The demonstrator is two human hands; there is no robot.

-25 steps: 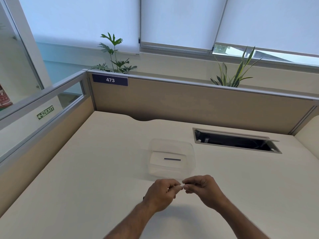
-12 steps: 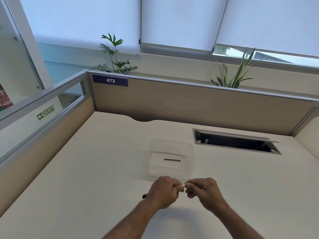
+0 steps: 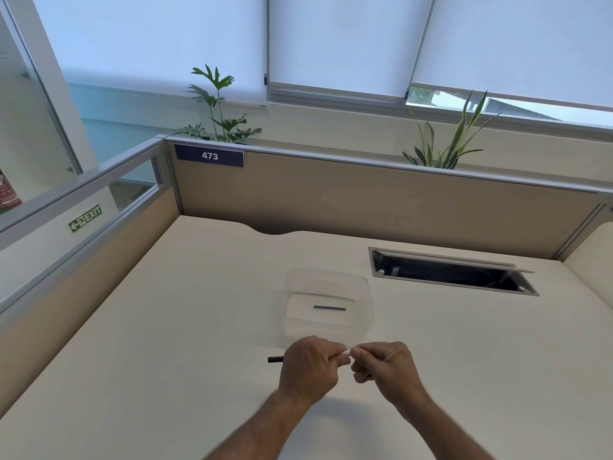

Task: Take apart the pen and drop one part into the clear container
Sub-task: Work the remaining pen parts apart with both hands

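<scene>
My left hand (image 3: 310,366) is closed around the pen (image 3: 275,359); its dark end sticks out to the left of my fist. A short white piece shows between my two hands. My right hand (image 3: 384,366) pinches that white end with its fingertips. Both hands hover over the desk just in front of the clear container (image 3: 326,303). A thin dark pen part (image 3: 329,308) lies flat on the container's bottom. Most of the pen is hidden inside my left fist.
The cream desk (image 3: 166,343) is bounded by beige partition walls at the back and left. An open cable hatch (image 3: 447,272) sits in the desk at the back right. Two plants stand behind the partition.
Both hands have dropped slightly toward me, staying together on the pen. The pen's dark end now pokes out further to the left of my left fist.
</scene>
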